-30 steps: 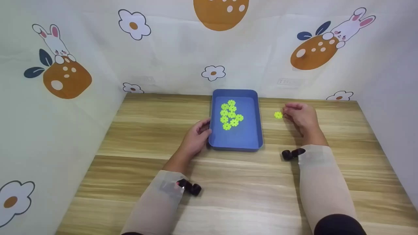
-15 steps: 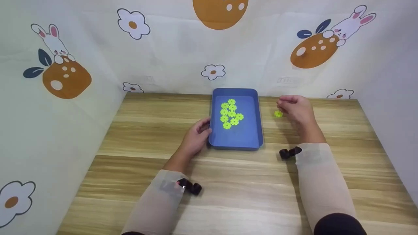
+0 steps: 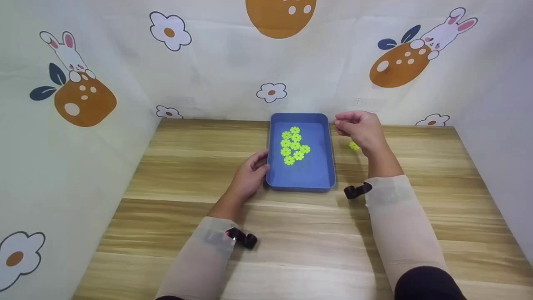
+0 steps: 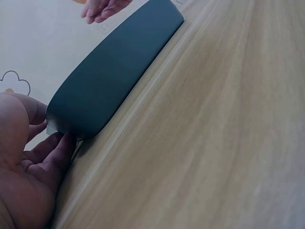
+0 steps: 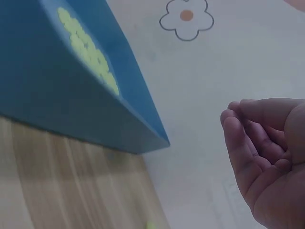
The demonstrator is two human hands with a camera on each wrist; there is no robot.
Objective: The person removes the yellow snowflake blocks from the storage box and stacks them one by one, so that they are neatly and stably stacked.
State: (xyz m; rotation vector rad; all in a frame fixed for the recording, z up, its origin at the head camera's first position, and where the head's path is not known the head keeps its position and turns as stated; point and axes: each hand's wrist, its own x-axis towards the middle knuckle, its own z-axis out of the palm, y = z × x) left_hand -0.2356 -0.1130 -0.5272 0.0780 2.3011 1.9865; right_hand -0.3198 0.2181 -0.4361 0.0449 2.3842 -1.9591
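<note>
My left hand holds the blue tray at its left side, with fingertips against the outer wall. In the left wrist view, the fingers of that hand bend about the end of the dark wall. Several lime-green snowflake discs lie grouped on the tray floor. Raised just off the tray's back right side is my right hand, thumb and fingertips brought together; I cannot tell whether something small sits between them. On the tabletop beneath it, one more lime-green disc shows partly behind the hand.
The wooden table meets a pale fabric wall printed with flowers, rabbits and oranges right behind the tray. More pale walls rise at left and right. A black wrist camera sticks out from each sleeve.
My right hand has risen from beside the loose disc and moved left toward the tray's back right corner. The loose disc stays on the table. My left hand and the tray have not moved.
</note>
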